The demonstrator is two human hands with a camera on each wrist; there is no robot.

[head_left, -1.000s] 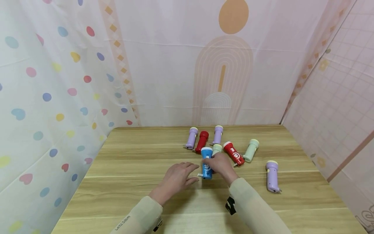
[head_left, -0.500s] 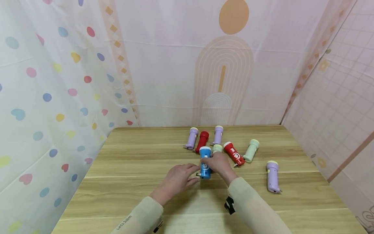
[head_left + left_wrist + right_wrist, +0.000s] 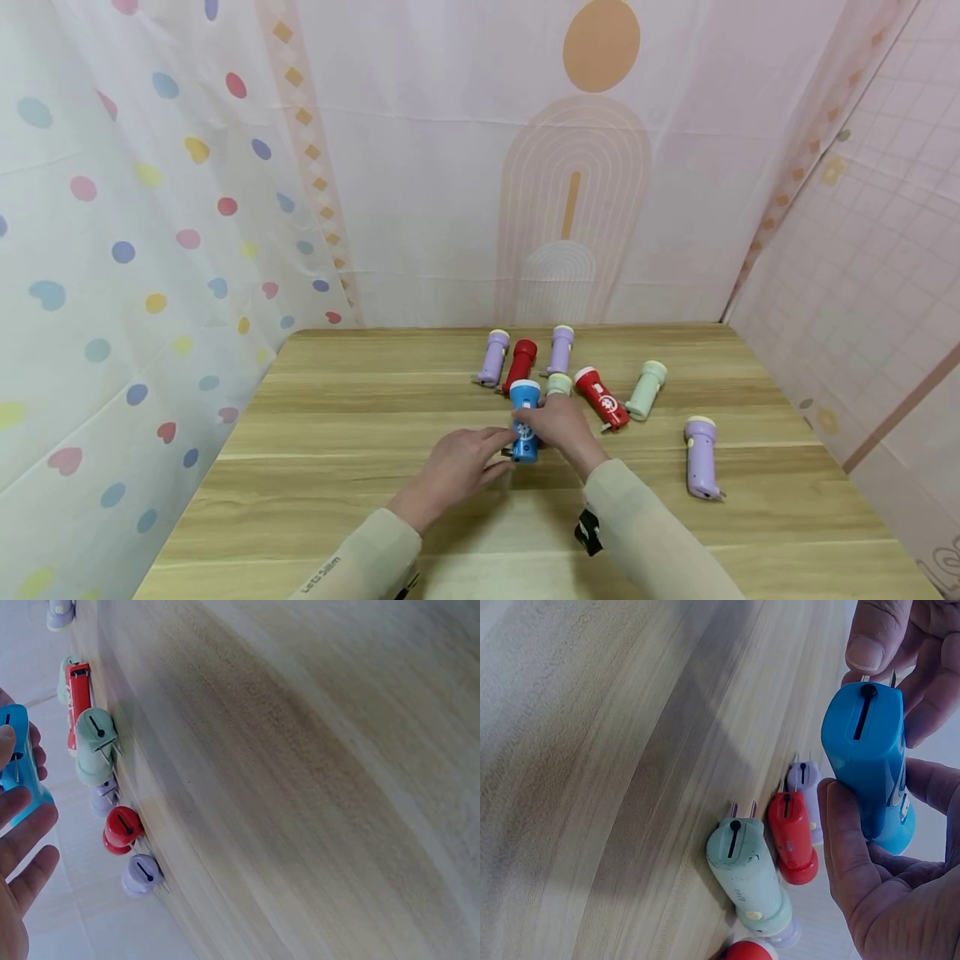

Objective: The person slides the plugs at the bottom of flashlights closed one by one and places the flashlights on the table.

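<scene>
In the head view my right hand (image 3: 562,427) grips a blue flashlight (image 3: 525,448) around its barrel, white-rimmed lens pointing away. The right wrist view shows the blue flashlight (image 3: 866,757) from its slotted tail end, thumb and fingers on either side of it, raised over the table. Two metal plug prongs stick out of its side, toward my left hand (image 3: 465,467). That left hand has its thumb tip right at the prongs, with the other fingers behind them. In the left wrist view the left hand's fingers (image 3: 34,836) are spread and fairly straight beside the blue barrel.
Behind the hands on the wooden table (image 3: 337,417) lie a purple flashlight (image 3: 493,358), a red one (image 3: 521,365), another purple one (image 3: 560,350) and a partly hidden green one (image 3: 558,384). To the right are a red (image 3: 602,400), a green (image 3: 647,390) and a purple flashlight (image 3: 701,458).
The blue flashlight has shifted slightly left in my right hand, toward the left hand. The left fingers have come in from a small gap to right at the prongs.
</scene>
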